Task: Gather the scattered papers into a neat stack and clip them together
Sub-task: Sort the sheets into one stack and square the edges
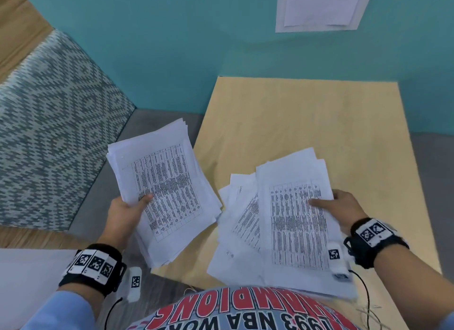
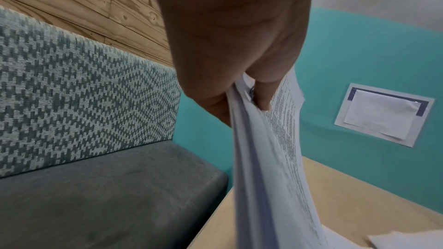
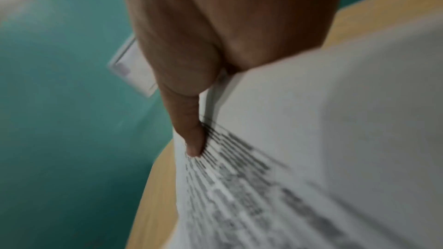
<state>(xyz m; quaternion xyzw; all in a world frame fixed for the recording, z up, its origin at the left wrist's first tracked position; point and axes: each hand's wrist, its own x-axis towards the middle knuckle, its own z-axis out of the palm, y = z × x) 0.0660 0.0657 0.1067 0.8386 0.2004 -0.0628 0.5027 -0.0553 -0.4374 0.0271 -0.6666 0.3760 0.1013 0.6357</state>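
My left hand (image 1: 132, 207) grips a thick stack of printed papers (image 1: 164, 189) by its left edge, thumb on top, holding it in the air over the table's left edge; the left wrist view shows the stack (image 2: 271, 158) pinched between thumb and fingers. My right hand (image 1: 341, 207) pinches a smaller bunch of printed sheets (image 1: 294, 207) at their right edge, thumb on top. In the right wrist view the thumb lies on the sheets (image 3: 299, 149). More loose sheets (image 1: 235, 221) lie fanned on the table under that bunch. No clip is visible.
The light wooden table (image 1: 307, 121) stands against a teal wall (image 1: 172, 47). A patterned bench back (image 1: 49, 133) and its grey seat (image 2: 107, 196) are to the left. A paper notice (image 1: 319, 8) hangs on the wall.
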